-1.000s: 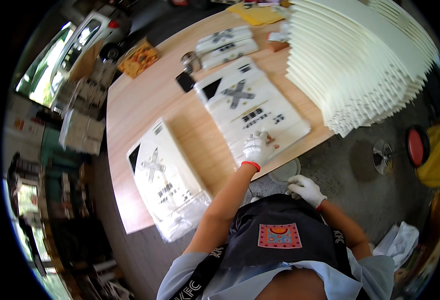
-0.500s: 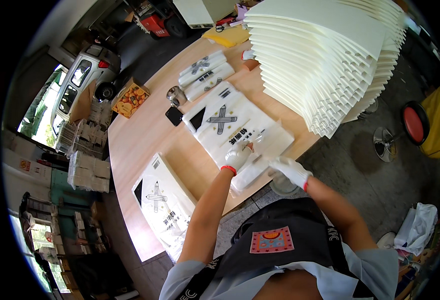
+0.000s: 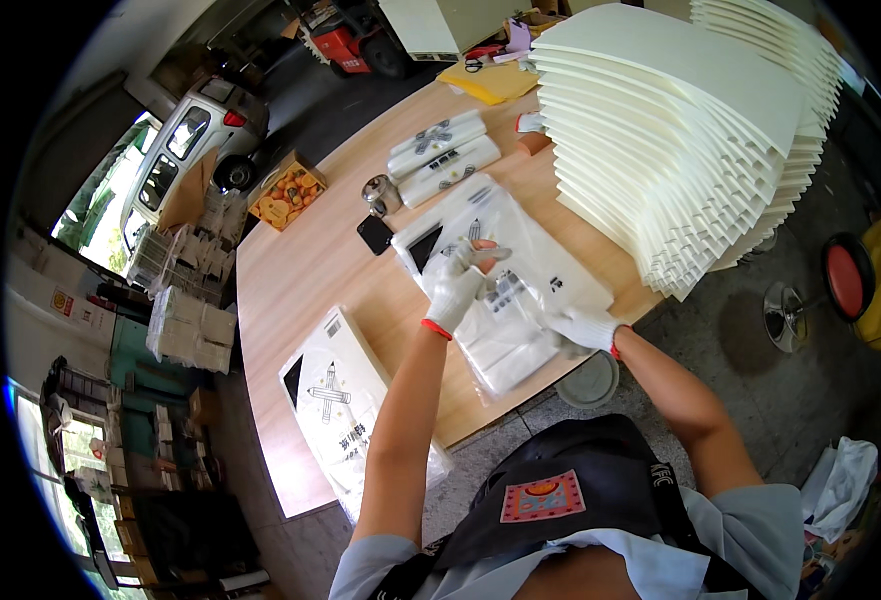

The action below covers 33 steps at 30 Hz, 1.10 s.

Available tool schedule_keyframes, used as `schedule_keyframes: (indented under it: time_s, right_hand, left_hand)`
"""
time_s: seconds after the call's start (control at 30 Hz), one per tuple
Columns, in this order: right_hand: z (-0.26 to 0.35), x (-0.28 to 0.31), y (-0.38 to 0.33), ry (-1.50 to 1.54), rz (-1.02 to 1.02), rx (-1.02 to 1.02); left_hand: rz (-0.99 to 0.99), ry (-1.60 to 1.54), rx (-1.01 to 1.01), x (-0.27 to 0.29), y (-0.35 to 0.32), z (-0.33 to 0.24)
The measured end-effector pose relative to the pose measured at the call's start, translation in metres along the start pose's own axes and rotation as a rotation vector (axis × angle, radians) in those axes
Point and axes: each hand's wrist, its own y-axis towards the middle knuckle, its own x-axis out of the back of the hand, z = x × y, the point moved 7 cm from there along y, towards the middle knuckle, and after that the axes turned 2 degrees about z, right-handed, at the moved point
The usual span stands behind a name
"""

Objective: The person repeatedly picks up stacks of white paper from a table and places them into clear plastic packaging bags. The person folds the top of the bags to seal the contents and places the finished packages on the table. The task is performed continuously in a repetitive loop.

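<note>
- A long wooden table (image 3: 300, 280) runs from the lower left of the frame up to the top centre; its near edge passes just in front of the person's apron.
- A tall, fanned stack of cream sheets (image 3: 680, 130) fills the upper right and overhangs the table's right end, closing off that side.
- A flat white printed package (image 3: 345, 400) lies at the lower left of the table, reaching its near edge.
- Bare wood lies open in the middle left of the table, between that package and the things farther up.
- Two rolled white bundles (image 3: 443, 157) lie side by side above centre, with a yellow envelope (image 3: 490, 82) beyond them near the top.
- A black phone (image 3: 374, 234) and a small metal cup (image 3: 380, 192) sit just left of the work spot.
- A round grey lid (image 3: 588, 380) lies on the floor below the table edge, right of centre.
- A clear plastic bag (image 3: 505, 310) with a white printed sheet in it lies at the frame's centre, over the near table edge.
- The left hand (image 3: 460, 280), in a white glove, is raised over the bag's upper part, fingers curled and pinching the film.
- The right hand (image 3: 580, 325), also gloved, is closed on the bag's right edge; the two hands are apart.
</note>
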Motion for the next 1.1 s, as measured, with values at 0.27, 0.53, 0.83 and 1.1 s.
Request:
schedule_keyframes:
  time_s: [0.27, 0.53, 0.83, 1.1]
  right_hand:
    - [0.027, -0.036, 0.084, -0.813, -0.595, 0.625]
    - [0.128, 0.093, -0.149, -0.480, -0.444, 0.822]
    - [0.125, 0.283, -0.282, -1.255, -1.054, 0.496]
    - [0.195, 0.202, -0.292, -1.434, -1.158, 0.886]
  left_hand:
    - [0.052, 0.243, -0.247, -0.038, -0.024, -0.060]
    - [-0.138, 1.118, -0.569, -0.034, -0.047, -0.122]
    - [0.303, 0.101, -0.520, -0.126, -0.011, -0.186]
    - [0.749, -0.733, 0.074, -0.204, -0.003, -0.201]
